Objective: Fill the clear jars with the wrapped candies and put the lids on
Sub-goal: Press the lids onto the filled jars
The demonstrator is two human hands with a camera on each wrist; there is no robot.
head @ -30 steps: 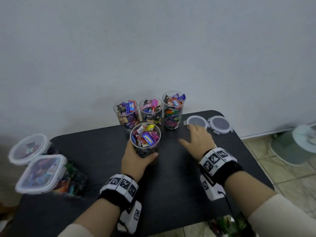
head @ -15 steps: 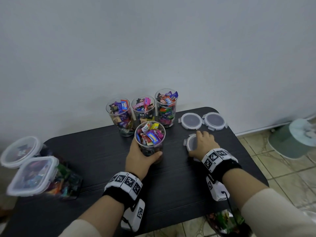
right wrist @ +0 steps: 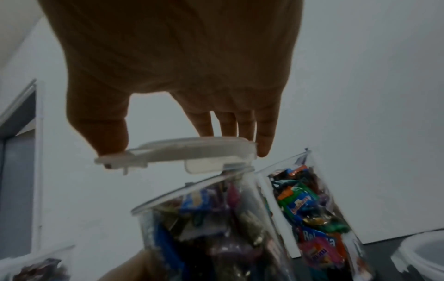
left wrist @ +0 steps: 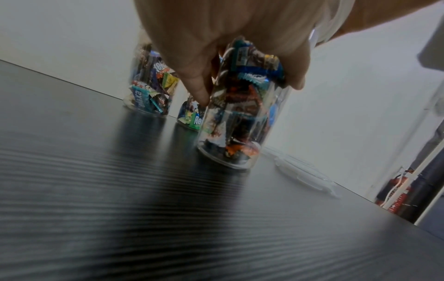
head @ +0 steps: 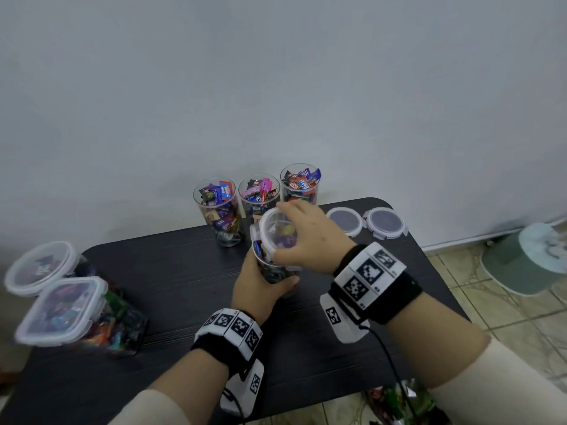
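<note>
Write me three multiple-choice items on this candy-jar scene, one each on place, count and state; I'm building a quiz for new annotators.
1. Where do the spare lids lie?
A. On the table, right of the back jars
B. On the floor
C. On the square box

2. How many open jars stand by the wall?
A. One
B. Three
C. Five

3. The lid in the right hand is:
A. Snapped shut
B. Tilted over the jar that the left hand grips
C. Lying on the table

Answers: 1 A, head view shows them there; 2 B, three filled jars in a row; 3 B, right wrist view shows a gap.
</note>
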